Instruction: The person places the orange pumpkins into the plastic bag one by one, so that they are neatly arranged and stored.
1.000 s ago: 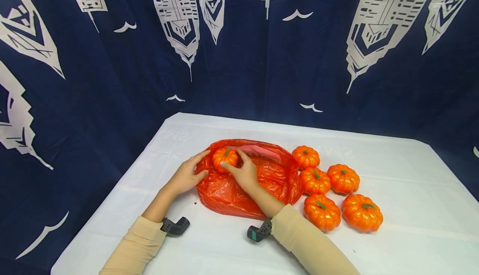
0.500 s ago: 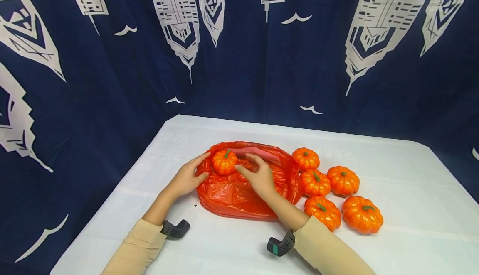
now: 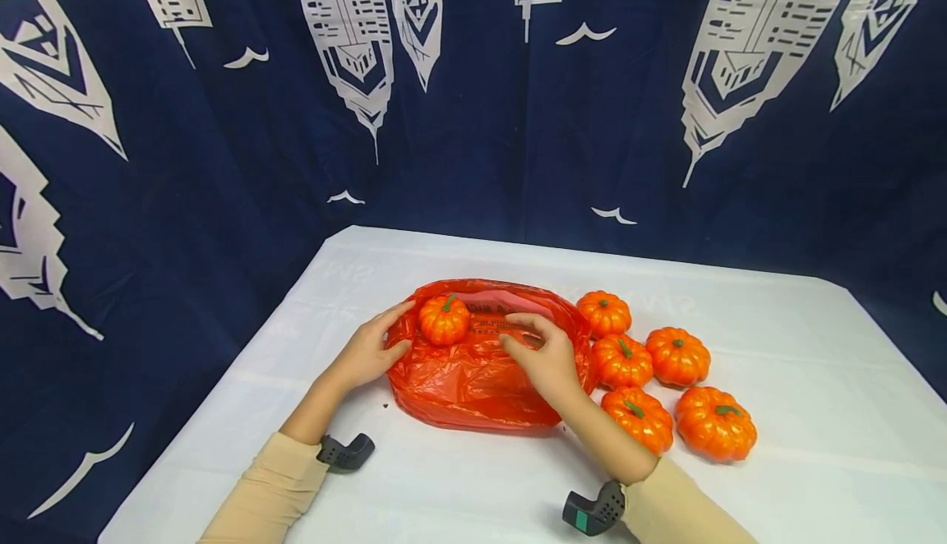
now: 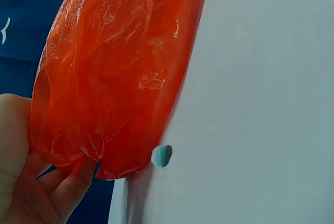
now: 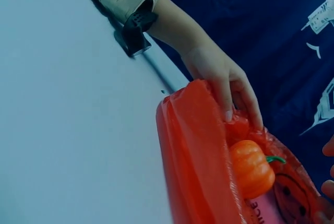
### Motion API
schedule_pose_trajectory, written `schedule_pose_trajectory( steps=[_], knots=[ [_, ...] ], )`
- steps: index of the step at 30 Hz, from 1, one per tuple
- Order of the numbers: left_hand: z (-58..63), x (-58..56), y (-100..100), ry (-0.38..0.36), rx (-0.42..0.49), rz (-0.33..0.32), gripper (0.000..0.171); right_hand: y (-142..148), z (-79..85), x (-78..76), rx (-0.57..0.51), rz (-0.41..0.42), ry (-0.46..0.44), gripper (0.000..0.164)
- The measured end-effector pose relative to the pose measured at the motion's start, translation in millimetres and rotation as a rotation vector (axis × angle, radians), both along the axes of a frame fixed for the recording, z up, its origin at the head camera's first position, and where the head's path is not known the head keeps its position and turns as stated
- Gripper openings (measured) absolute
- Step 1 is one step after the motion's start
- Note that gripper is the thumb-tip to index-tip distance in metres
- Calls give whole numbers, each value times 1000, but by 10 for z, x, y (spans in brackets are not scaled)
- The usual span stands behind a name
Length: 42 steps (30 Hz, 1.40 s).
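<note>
A red plastic bag (image 3: 473,392) lies on the table with its mouth spread upward. Inside, by the left side, sits a small orange toy pumpkin (image 3: 445,320) with a green stem. My left hand (image 3: 367,348) holds the bag's left rim, thumb and fingers hooked over it; in the left wrist view the plastic hides its fingertips. Over the right part of the bag, my right hand (image 3: 547,359) is held with thumb and fingers apart and nothing between them. In the right wrist view, the left hand (image 5: 222,75) reaches over the rim beside the pumpkin (image 5: 251,171).
Several more orange pumpkins stand right of the bag, among them one at the back (image 3: 604,313), one against the bag (image 3: 623,361) and one at the far right (image 3: 716,425). A white cloth covers the table (image 3: 806,380). Behind hangs a dark blue curtain (image 3: 473,166).
My right hand has let go of the pumpkin inside the bag and moved right, away from it. The left hand has stayed at the bag's left rim.
</note>
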State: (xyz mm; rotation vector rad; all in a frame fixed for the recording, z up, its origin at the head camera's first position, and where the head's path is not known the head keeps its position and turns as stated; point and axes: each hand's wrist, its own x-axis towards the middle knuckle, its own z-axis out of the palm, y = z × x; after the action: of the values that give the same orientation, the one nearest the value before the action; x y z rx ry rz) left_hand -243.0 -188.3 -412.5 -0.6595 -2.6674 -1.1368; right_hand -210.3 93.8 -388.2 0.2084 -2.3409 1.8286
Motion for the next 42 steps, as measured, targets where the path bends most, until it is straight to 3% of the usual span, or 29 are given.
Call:
schedule_pose_trajectory(
  steps=[14, 26, 32, 37, 42],
  knots=[
    [7, -3, -3, 2, -5, 0, 59, 407, 163, 153, -45, 23, 5, 26],
    [2, -5, -2, -3, -4, 3, 59, 798, 215, 276, 2, 25, 9, 34],
    [10, -11, 1, 3, -1, -3, 59, 977, 241, 363, -4, 45, 66, 37],
    [5, -11, 0, 3, -4, -3, 59, 1135, 247, 377, -5, 60, 65, 39],
    [-3, -13, 3, 6, -6, -4, 59, 1304, 264, 331, 10, 128, 96, 34]
  ],
)
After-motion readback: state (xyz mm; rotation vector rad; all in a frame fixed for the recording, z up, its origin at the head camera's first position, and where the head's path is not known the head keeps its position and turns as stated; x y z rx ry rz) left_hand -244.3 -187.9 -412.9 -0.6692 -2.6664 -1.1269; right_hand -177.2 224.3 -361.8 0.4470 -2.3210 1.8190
